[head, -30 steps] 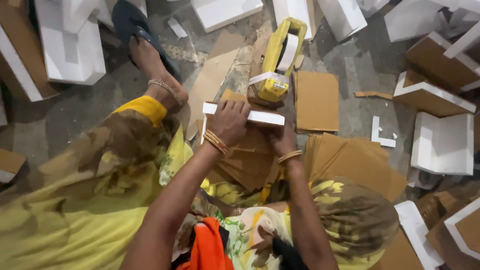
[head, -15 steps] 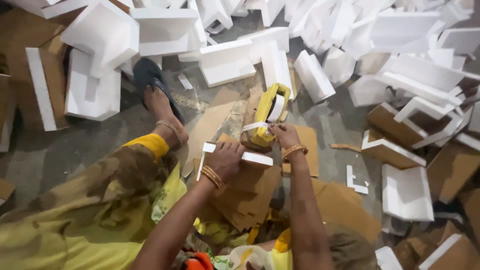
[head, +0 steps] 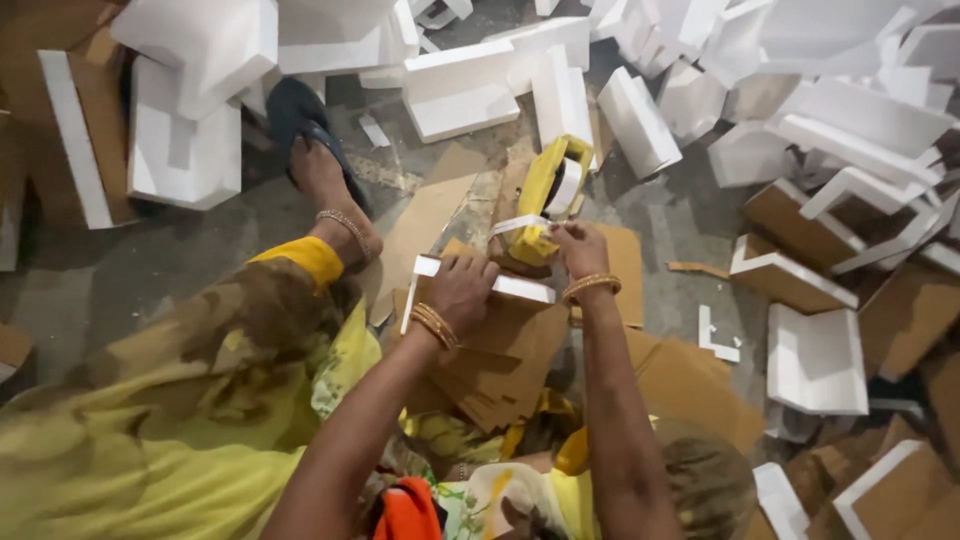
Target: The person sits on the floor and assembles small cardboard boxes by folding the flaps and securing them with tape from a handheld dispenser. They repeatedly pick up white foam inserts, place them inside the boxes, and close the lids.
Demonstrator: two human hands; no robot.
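Pinching white tape end (head: 520, 224) in right hand (head: 580, 250) beside yellow tape dispenser (head: 550, 190); pressing left hand (head: 462, 290), fingers curled, onto foam-edged cardboard piece (head: 480, 300); resting over cardboard stack (head: 500, 370).

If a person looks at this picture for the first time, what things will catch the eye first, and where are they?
In the middle, the left hand presses a white foam strip on a stack of brown cardboard pieces, while the right hand touches a yellow tape dispenser just beyond it. White foam blocks lie heaped across the top and right, and a foot in a dark sandal rests at the upper left.
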